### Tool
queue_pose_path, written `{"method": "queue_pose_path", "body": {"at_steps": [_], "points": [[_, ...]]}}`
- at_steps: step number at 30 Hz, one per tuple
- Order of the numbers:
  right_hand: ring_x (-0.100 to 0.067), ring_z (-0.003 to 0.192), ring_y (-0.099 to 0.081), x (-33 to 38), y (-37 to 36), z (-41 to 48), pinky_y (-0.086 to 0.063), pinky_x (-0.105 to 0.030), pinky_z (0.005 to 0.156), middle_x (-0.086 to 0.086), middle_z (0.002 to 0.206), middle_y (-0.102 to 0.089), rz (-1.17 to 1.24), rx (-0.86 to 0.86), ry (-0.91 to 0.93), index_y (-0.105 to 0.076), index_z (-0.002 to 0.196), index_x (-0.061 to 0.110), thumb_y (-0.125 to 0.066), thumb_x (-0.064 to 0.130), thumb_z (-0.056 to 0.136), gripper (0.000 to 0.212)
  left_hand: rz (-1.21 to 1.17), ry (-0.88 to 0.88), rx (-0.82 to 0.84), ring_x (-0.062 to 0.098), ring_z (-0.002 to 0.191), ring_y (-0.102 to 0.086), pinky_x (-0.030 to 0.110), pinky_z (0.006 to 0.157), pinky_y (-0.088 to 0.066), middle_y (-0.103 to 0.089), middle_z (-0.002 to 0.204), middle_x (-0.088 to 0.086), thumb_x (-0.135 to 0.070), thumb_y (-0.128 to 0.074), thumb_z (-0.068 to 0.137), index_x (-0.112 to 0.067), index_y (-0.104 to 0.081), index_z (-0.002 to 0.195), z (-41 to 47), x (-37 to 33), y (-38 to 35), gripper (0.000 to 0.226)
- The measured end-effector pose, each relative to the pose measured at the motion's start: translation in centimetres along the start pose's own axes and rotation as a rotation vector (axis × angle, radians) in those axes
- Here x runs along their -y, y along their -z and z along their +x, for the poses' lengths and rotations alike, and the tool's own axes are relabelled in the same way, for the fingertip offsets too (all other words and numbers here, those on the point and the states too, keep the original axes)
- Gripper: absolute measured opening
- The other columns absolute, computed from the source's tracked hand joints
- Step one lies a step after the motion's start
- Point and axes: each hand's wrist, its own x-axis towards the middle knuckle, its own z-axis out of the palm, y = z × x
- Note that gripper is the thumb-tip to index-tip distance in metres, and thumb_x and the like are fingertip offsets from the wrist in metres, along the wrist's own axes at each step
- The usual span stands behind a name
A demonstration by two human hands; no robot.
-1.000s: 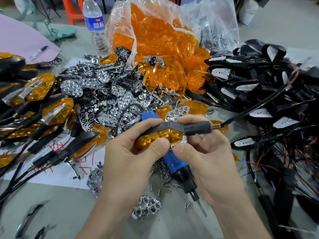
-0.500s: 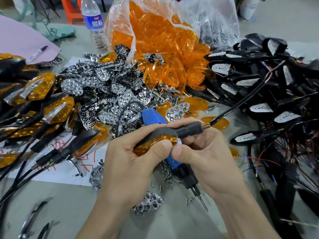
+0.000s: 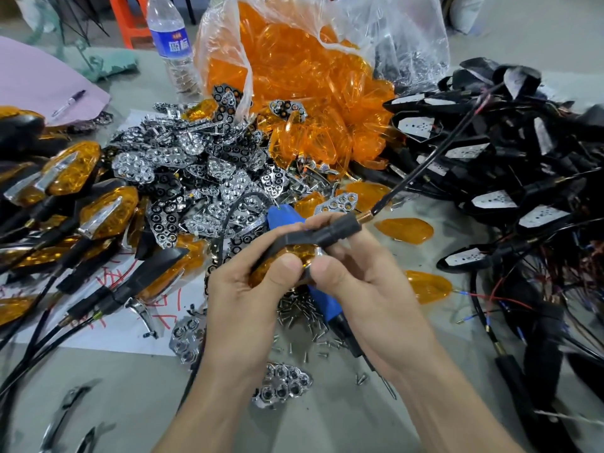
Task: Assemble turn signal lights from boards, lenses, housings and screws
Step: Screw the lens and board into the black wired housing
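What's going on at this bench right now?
A person holds one turn signal light in both hands. The left hand and right hand press their thumbs on its amber lens. A blue screwdriver lies on the table beneath, beside loose screws. Finished lights sit to the left, and housings with boards are piled on the right.

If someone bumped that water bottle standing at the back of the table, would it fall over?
Likely yes: the water bottle is tall, narrow and upright, so it should tip easily. Its round body would probably roll once down. Clear thin-looking plastic suggests it is fairly light.
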Motion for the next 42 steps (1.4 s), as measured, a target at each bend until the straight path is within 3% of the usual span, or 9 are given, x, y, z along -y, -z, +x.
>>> {"method": "queue_pose_path", "body": {"at_steps": [7,12,19,24,29,32,35,39,42], "points": [[-0.026,0.124,-0.060,-0.2,-0.1,0.3,-0.046,-0.046,0.112,-0.005,0.125,-0.068,0.111,0.124,0.043,-0.058,0.139,0.016,-0.062,0.014,0.101,0.038,0.084,-0.043,-0.027,0.020,0.126,-0.065,0.045,0.107,-0.053,-0.072,0.130,-0.002,-0.032,-0.069,0.094,-0.027,-0.070,0.130,-0.5,-0.2,-0.8,0.036],[-0.032,0.119,-0.060,-0.4,0.1,0.0,-0.048,-0.053,0.107,-0.022,0.123,-0.063,0.105,0.135,-0.014,-0.062,0.128,0.015,-0.067,0.030,0.098,0.034,0.313,0.103,0.006,0.004,0.100,-0.071,0.037,0.089,-0.052,-0.076,0.114,-0.015,-0.046,-0.058,0.072,-0.048,-0.068,0.122,0.4,-0.9,-0.4,0.051],[-0.026,0.109,-0.063,0.0,0.1,0.3,-0.054,-0.035,0.095,-0.017,0.115,-0.066,0.020,0.184,0.029,-0.058,0.126,0.002,-0.058,0.014,0.103,0.026,0.224,0.140,0.120,0.015,0.118,-0.068,0.038,0.096,-0.055,-0.072,0.120,-0.007,-0.060,-0.075,0.071,-0.037,-0.062,0.128,-0.2,-1.1,-1.4,0.063],[-0.026,0.112,-0.064,-0.6,-0.7,-0.6,-0.050,-0.044,0.102,-0.014,0.116,-0.069,0.118,0.098,-0.002,-0.067,0.124,0.015,-0.066,0.032,0.095,0.033,0.062,0.206,0.049,0.018,0.085,-0.066,0.037,0.080,-0.055,-0.072,0.088,0.002,-0.037,-0.069,0.065,-0.020,-0.077,0.099,-0.2,-0.8,-2.8,0.040],[-0.028,0.109,-0.064,-0.4,-1.0,-0.3,-0.051,-0.039,0.100,-0.014,0.110,-0.067,0.188,0.121,-0.012,-0.064,0.116,-0.002,-0.061,0.016,0.097,0.027,0.095,0.198,-0.054,0.024,0.081,-0.068,0.052,0.081,-0.060,-0.075,0.086,0.012,-0.038,-0.069,0.059,-0.017,-0.079,0.094,-0.2,-1.2,-2.7,0.042],[-0.026,0.107,-0.065,-0.4,-0.8,-0.5,-0.054,-0.035,0.099,-0.013,0.109,-0.068,0.215,0.118,-0.037,-0.062,0.115,-0.004,-0.055,0.006,0.099,0.021,0.182,0.188,-0.018,0.030,0.083,-0.072,0.052,0.080,-0.060,-0.076,0.089,0.012,-0.042,-0.069,0.061,-0.023,-0.078,0.096,-0.3,-1.5,-2.5,0.041],[-0.029,0.110,-0.065,-0.2,-0.6,-0.4,-0.052,-0.040,0.103,-0.016,0.111,-0.068,0.300,0.088,-0.037,-0.064,0.117,0.001,-0.056,0.006,0.098,0.021,0.301,0.163,0.137,0.008,0.090,-0.073,0.023,0.077,-0.057,-0.077,0.099,-0.010,-0.059,-0.070,0.071,-0.035,-0.071,0.113,0.2,-1.8,-1.6,0.048],[-0.034,0.115,-0.064,-0.3,0.0,0.2,-0.055,-0.050,0.102,-0.019,0.123,-0.067,0.415,-0.019,-0.013,-0.060,0.124,0.005,-0.066,0.013,0.089,0.036,0.297,0.276,0.132,0.019,0.109,-0.073,0.046,0.091,-0.060,-0.073,0.121,-0.014,-0.062,-0.073,0.071,-0.050,-0.060,0.127,0.0,-1.3,0.4,0.058],[-0.029,0.117,-0.064,-0.7,0.2,0.2,-0.054,-0.049,0.099,-0.015,0.129,-0.067,0.359,-0.022,-0.032,-0.059,0.123,0.008,-0.068,0.014,0.085,0.038,0.218,0.280,0.120,0.022,0.095,-0.076,0.035,0.079,-0.064,-0.078,0.104,-0.002,-0.039,-0.080,0.079,-0.046,-0.073,0.116,-0.6,-1.0,0.5,0.038]]}}
